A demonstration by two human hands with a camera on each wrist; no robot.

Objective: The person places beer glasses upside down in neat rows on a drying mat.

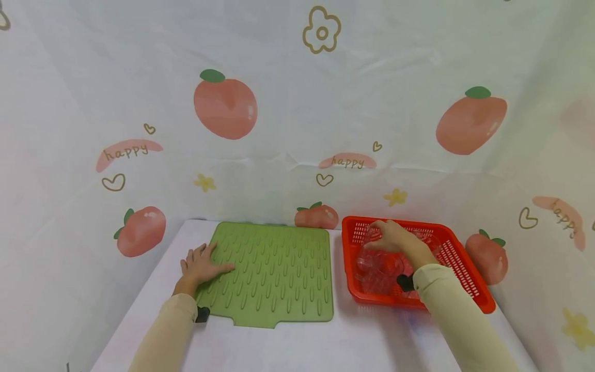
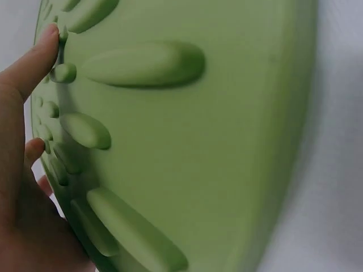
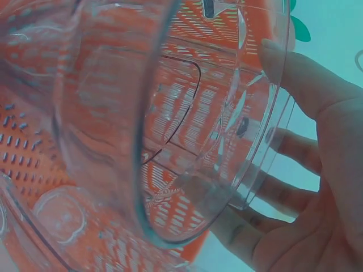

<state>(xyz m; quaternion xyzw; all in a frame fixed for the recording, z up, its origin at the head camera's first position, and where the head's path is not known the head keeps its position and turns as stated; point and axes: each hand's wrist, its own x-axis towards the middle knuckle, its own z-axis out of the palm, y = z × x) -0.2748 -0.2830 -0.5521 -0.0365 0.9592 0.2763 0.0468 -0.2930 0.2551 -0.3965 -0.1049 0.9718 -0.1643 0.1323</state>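
A green mat (image 1: 279, 271) with raised oval bumps and a tab at its front edge lies flat on the table. My left hand (image 1: 201, 266) rests at the mat's left side, fingers spread and thumb pointing inward over the bumps. On the right, my right hand (image 1: 395, 238) reaches over a red plastic basket (image 1: 348, 263). It holds a clear plastic cup (image 3: 187, 122), thumb on one side near the base and fingers on the other. More clear plastic cups (image 1: 378, 276) lie in the basket below that hand.
The white table (image 1: 297, 349) carries the mat on the left and the basket on the right, with a gap between them. A white cloth wall (image 1: 288, 124) printed with fruit stands right behind both and along the sides.
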